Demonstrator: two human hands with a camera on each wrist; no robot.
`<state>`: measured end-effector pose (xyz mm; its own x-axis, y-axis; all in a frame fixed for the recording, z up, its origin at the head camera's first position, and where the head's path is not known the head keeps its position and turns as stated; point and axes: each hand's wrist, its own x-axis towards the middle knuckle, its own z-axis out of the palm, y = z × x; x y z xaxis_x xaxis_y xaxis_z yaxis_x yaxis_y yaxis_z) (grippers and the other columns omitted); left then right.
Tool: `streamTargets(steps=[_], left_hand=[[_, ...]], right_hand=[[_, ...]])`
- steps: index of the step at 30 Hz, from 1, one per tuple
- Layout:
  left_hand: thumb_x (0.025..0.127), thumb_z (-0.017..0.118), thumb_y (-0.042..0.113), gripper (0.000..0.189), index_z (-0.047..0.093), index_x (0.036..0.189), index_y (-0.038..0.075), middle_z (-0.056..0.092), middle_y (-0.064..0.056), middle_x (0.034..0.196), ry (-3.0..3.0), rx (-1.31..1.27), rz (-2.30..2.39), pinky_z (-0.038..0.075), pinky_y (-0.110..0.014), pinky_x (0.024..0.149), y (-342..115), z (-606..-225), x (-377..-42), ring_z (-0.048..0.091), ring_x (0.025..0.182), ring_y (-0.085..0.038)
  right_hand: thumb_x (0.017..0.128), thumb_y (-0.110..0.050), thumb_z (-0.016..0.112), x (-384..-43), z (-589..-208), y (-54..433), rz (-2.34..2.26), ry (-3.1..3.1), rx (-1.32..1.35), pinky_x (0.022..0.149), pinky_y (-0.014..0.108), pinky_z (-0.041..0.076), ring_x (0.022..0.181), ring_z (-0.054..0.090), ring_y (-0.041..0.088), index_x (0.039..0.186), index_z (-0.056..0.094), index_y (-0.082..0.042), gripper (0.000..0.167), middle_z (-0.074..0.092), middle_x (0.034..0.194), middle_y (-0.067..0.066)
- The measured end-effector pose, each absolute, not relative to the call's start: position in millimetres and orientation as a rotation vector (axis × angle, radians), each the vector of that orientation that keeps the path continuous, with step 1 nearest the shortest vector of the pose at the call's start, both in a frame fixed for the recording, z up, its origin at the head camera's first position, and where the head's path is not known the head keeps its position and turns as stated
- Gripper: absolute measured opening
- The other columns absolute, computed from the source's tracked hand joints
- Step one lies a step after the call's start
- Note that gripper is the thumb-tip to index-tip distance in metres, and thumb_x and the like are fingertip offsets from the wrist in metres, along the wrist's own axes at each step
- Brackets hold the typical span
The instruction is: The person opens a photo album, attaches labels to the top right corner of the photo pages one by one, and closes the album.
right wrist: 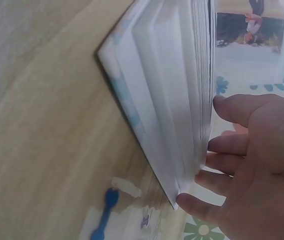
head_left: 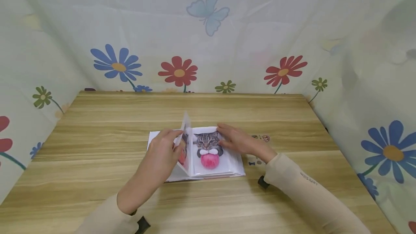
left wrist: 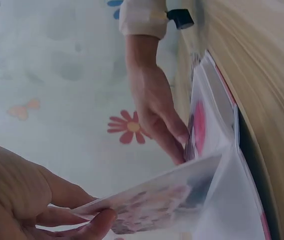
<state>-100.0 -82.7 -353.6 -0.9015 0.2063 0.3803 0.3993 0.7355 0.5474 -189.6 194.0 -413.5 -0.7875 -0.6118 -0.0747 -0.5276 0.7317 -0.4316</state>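
- holding a lifted page (head_left: pixel 186 129): left hand (head_left: pixel 164 154) has thumb and fingers pinched on the page's free edge. the page stands nearly upright along the spine of the photo album (head_left: pixel 239 167).
- position of the photo album: open and flat on the wooden table (head_left: pixel 201 208), between both hands.
- right hand (head_left: pixel 236 141): fingers extended and somewhat apart, fingertips touching the right side of the photo album; nothing is gripped.
- cat picture (head_left: pixel 208 140): on the right-hand page of the photo album, face up, with a pink round shape (head_left: pixel 209 161) below the head. whether that shape is printed or separate cannot be told.
- clear printed sheet (head_left: pixel 260 138): on the wooden table, just beside the right edge of the photo album, below the right forearm.
- caution, slipping: the page looks smooth and glossy. a light pinch at its edge could let it fall back onto the photo album.
- caution, double pick-up: sleeves may cling together. whether the left hand pinches one leaf or more cannot be told.
- caution, creasing: pulling the page sideways, rather than around the spine, could bend or strain it where it joins the photo album.
- caution, shifting: if the right hand presses too lightly, a tug from the left could drag the photo album across the wooden table.
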Motion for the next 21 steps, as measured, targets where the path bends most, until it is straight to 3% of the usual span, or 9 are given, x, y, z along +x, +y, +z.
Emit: streamTargets(steps=[3,8,15,21], left_hand=[[0.086,0.072,-0.009,0.032,0.070,0.118,-0.009,0.071,-0.022,0.107,-2.713,-0.431,-0.936,0.058,-0.039,0.066,-94,-352,-103,0.065,0.084,-0.029],[0.091,0.070,-0.005,0.026,0.069,0.117,-0.009,0.071,-0.020,0.095,-2.835,-0.351,-0.926,0.053,-0.032,0.056,-110,-354,-109,0.064,0.077,-0.026],[0.093,0.070,-0.002,0.007,0.070,0.099,-0.005,0.062,-0.009,0.075,-2.915,-0.307,-0.940,0.044,-0.028,0.050,-127,-365,-114,0.054,0.060,-0.018],[0.093,0.072,-0.001,0.004,0.071,0.090,-0.003,0.062,-0.007,0.073,-2.959,-0.250,-0.952,0.045,-0.029,0.053,-136,-378,-115,0.053,0.062,-0.018]], right_hand=[[0.105,-0.024,0.061,-190,-414,194,-0.572,2.735,-0.913,0.121,0.052,0.026,0.149,0.032,0.042,0.152,0.041,0.009,0.061,0.032,0.162,0.026],[0.105,-0.026,0.061,-190,-413,195,-0.553,2.739,-0.894,0.121,0.052,0.025,0.149,0.032,0.042,0.154,0.039,0.008,0.063,0.031,0.163,0.025],[0.106,-0.026,0.060,-190,-414,193,-0.551,2.732,-0.893,0.122,0.053,0.025,0.150,0.031,0.042,0.154,0.039,0.008,0.062,0.030,0.163,0.025],[0.107,-0.028,0.059,-187,-412,192,-0.535,2.722,-0.862,0.122,0.054,0.025,0.151,0.029,0.041,0.155,0.039,0.007,0.063,0.029,0.164,0.024]])
